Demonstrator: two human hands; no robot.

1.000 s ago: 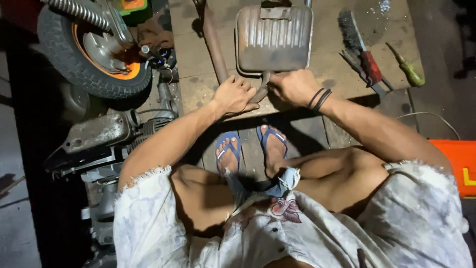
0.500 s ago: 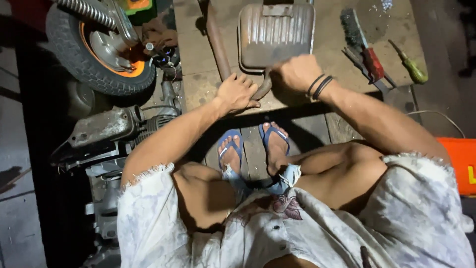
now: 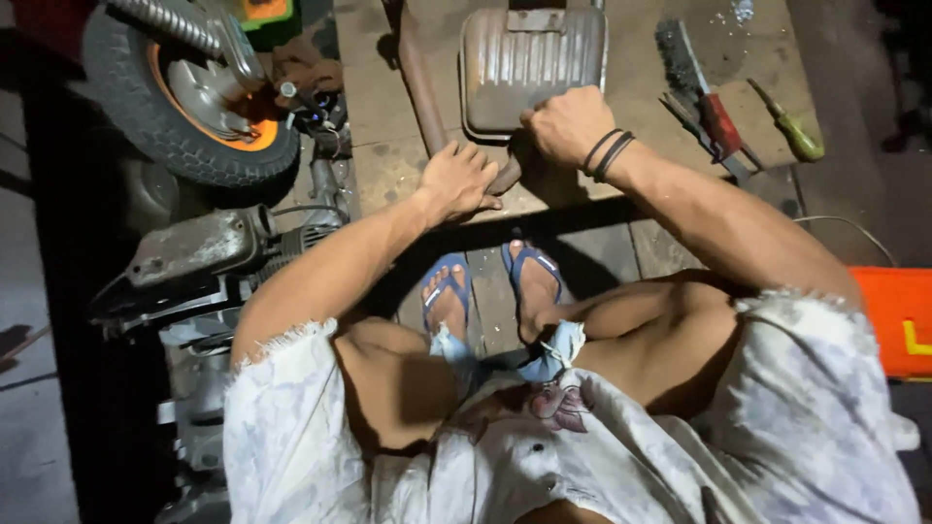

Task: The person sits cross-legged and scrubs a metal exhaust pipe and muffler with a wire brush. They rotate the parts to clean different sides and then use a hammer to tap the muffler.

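A dull grey ribbed metal muffler (image 3: pixel 532 60) lies on a low wooden platform (image 3: pixel 383 160) in front of me. A rusty curved exhaust pipe (image 3: pixel 419 78) runs from it along its left side. My left hand (image 3: pixel 456 180) grips the lower bend of that pipe. My right hand (image 3: pixel 567 124), with black bands at the wrist, is closed on the muffler's near edge. I sit above both, my feet in blue flip-flops (image 3: pixel 490 281) just below the platform's front edge.
A small wheel with an orange hub (image 3: pixel 184 107) and engine parts (image 3: pixel 194 254) lie at the left. A wire brush (image 3: pixel 680 56), red-handled pliers (image 3: pixel 714 121) and a green-handled screwdriver (image 3: pixel 791 126) rest on the platform's right side. An orange box (image 3: pixel 898 315) stands at the right edge.
My right hand has slid up and to the right along the muffler's near edge. My left hand stays on the pipe bend. The camera view shifted slightly.
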